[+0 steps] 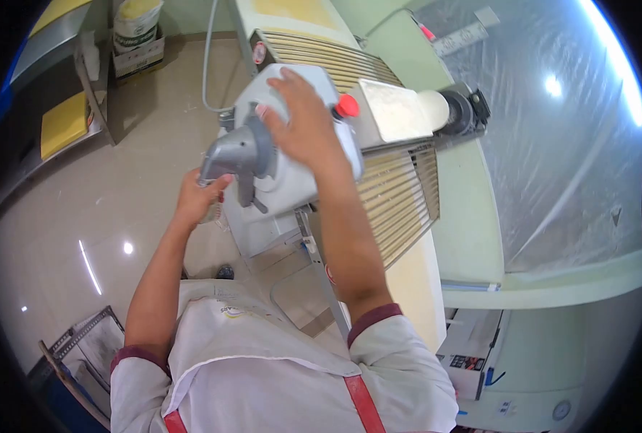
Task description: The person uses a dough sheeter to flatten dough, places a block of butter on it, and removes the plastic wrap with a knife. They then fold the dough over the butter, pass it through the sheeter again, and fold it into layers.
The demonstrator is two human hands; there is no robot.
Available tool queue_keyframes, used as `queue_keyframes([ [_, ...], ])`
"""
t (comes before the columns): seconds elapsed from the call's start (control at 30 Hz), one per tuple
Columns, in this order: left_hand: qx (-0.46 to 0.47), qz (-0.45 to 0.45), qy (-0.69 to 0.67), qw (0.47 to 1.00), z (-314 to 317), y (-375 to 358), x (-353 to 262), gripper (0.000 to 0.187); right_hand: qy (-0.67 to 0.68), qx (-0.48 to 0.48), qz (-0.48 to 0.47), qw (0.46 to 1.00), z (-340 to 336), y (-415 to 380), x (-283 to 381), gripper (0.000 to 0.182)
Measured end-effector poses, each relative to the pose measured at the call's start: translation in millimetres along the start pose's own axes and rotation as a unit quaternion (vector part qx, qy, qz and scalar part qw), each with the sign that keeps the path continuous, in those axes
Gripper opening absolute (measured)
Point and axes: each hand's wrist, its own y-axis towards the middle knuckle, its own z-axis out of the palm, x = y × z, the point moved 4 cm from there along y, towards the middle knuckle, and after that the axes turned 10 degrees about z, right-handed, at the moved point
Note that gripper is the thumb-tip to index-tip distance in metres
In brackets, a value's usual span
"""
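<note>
A white machine housing [303, 191] stands in front of me, part of what looks like a dough sheeter. A grey adjusting handle [238, 148] sticks out from its near-left side. My left hand [193, 198] is closed around the lower outer end of this handle, and its fingers are partly hidden. On top of the housing lies my right hand [299, 123], fingers stretched out and spread, with the thumb close to the base of the handle. Beside its wrist is a red push button [347, 106].
Slatted guards [397, 202] flank the housing over a long belt [415, 278]. A white hopper-like cover [393, 112] sits behind. At upper left, a sack [136, 25] stands in a box, near a shelf with a yellow slab [64, 124]. Plastic sheeting [552, 159] hangs at right.
</note>
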Motion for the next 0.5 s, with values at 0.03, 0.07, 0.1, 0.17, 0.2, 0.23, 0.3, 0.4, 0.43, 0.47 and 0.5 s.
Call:
queue_keyframes([
  [0.03,-0.011,0.006,-0.005,1.0,1,-2,-4,0.033,0.015,-0.018,-0.005,1.0,-12,-21,7,0.045],
  [0.07,-0.016,0.004,-0.003,1.0,1,-3,-5,0.033,0.012,-0.027,0.004,1.0,-22,-39,6,0.045],
  [0.1,-0.021,0.001,-0.001,1.0,2,-4,-7,0.033,0.01,-0.034,0.013,0.999,-30,-56,6,0.045],
  [0.17,-0.033,0.001,0.01,0.999,2,-4,-6,0.035,-0.007,-0.062,0.04,0.997,-40,-91,1,0.046],
  [0.2,-0.041,0.005,0.016,0.999,3,-4,-5,0.035,-0.024,-0.082,0.058,0.995,-42,-109,-5,0.047],
  [0.23,-0.05,0.008,0.022,0.998,3,-4,-4,0.036,-0.04,-0.1,0.075,0.991,-41,-124,-12,0.047],
  [0.3,-0.061,0.001,0.034,0.998,2,-3,-1,0.037,-0.009,-0.138,0.087,0.987,-35,-142,-32,0.049],
  [0.4,-0.054,0.006,0.034,0.998,2,-4,1,0.037,0.093,-0.201,0.093,0.971,-32,-154,-51,0.05],
  [0.43,-0.051,0.015,0.029,0.998,3,-2,-1,0.037,0.133,-0.217,0.1,0.962,-31,-155,-55,0.051],
  [0.47,-0.052,0.014,0.03,0.998,4,-1,-1,0.037,0.172,-0.231,0.106,0.952,-29,-155,-58,0.051],
  [0.5,-0.055,0.012,0.031,0.998,3,-2,0,0.036,0.266,-0.244,0.134,0.923,-24,-155,-63,0.051],
])
